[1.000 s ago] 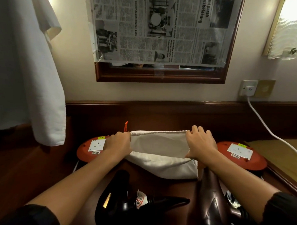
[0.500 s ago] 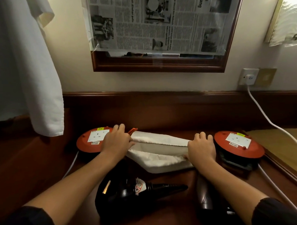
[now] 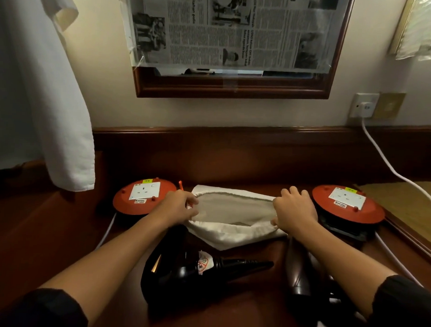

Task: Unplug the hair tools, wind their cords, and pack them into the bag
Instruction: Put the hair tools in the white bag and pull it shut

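Both hands, left hand (image 3: 180, 206) and right hand (image 3: 293, 212), grip the bag (image 3: 232, 213) mouth open toward me, dryer (image 3: 180, 273) lying crosswise just below, nearer the left.

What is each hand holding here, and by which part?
Both hold the white drawstring bag by its mouth rim: the left hand at the left end, the right hand at the right end.

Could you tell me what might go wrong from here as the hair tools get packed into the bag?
1. Both hands, left hand and right hand, hold the white bag open; releasing one to lift the black hair dryer may let the mouth collapse.
2. The second hair tool lies under the right forearm and could get knocked.
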`<action>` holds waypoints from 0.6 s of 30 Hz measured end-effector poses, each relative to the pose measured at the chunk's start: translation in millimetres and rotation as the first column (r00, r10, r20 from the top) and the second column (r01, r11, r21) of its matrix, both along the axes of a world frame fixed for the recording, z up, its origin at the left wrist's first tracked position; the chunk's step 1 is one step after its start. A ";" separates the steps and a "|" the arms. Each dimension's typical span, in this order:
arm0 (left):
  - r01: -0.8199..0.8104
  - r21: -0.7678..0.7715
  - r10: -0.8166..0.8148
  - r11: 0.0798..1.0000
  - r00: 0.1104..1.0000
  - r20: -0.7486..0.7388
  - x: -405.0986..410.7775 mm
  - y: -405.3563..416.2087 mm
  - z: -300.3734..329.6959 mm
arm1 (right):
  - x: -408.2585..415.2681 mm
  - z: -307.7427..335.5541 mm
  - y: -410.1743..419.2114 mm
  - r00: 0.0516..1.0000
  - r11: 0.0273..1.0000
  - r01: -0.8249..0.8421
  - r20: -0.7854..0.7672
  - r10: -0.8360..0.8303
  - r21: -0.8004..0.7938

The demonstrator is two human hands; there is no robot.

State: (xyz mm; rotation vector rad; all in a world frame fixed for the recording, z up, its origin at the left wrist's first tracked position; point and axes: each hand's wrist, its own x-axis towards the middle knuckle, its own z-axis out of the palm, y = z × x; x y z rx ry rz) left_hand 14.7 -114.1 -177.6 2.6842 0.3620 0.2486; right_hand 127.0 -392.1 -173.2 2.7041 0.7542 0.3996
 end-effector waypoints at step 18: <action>0.083 0.056 -0.083 0.995 0.997 0.001 -27.8 16.8 -2.4 | -92.9 2.3 61.7 0.463 0.869 -0.334 -0.739 0.489 0.366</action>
